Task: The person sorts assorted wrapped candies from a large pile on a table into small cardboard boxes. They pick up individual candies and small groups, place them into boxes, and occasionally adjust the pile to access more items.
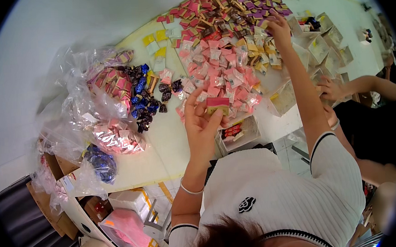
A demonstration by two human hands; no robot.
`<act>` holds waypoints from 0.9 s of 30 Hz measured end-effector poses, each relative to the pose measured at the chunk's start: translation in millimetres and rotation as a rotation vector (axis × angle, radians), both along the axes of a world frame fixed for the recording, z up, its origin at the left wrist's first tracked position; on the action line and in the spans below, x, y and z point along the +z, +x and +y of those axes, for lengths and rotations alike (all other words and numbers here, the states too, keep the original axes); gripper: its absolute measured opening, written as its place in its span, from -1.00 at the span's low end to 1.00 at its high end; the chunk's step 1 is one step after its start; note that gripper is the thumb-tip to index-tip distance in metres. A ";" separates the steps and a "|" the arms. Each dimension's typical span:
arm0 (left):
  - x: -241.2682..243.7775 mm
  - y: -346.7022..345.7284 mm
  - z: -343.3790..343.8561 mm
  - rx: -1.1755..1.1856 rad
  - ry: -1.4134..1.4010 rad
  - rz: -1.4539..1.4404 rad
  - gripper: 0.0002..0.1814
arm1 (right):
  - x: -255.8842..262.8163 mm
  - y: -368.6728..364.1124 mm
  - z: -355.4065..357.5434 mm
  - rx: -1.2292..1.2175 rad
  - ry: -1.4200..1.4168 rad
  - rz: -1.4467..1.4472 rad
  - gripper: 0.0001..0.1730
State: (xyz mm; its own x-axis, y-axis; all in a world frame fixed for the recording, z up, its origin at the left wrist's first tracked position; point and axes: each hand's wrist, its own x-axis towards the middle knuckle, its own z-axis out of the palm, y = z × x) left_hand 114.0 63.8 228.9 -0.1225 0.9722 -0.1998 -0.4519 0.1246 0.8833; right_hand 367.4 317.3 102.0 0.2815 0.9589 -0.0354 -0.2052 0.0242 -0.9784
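Note:
My left hand [200, 126] pinches a small pink-and-gold packet [218, 103] between thumb and fingers, above a heap of pink clear-wrapped sweets [219, 63]. My right hand [280, 28] reaches far across the table to the edge of a pile of purple-and-gold packets [260, 2]. A gold piece lies at its fingertips; whether they grip it cannot be told. Left of the purple pile are pink-and-gold packets [190, 12] and brown ones [222, 6]. Below my right hand lie yellow-and-white wrapped sweets [261, 46]. Under my left wrist, an open box [252, 133] holds red-wrapped sweets.
Clear plastic bags [79, 94] of sweets crowd the table's left side, beside blue and dark twist-wrapped sweets [142, 96]. Several open boxes [320, 51] stand at right. Another person's hand [333, 88] is among them. A plastic bin [126, 228] with pink contents sits below the table.

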 end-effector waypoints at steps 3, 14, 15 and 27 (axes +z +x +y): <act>3.1 -4.6 -16.0 -0.072 -0.026 0.033 -0.65 | 56.0 -27.7 -95.2 0.492 0.013 0.342 -0.47; 9.6 -1.6 -63.5 -0.249 0.031 0.094 -0.57 | 138.0 -77.5 -269.3 0.599 -0.081 0.129 -0.63; 9.0 -4.4 -66.2 -0.294 0.012 0.138 -0.57 | 137.1 -75.6 -273.6 0.622 -0.081 0.100 -0.64; -70.7 -15.4 -86.6 -0.501 -0.050 0.559 -0.72 | 50.1 -53.2 -289.4 0.793 -0.188 -0.245 -0.59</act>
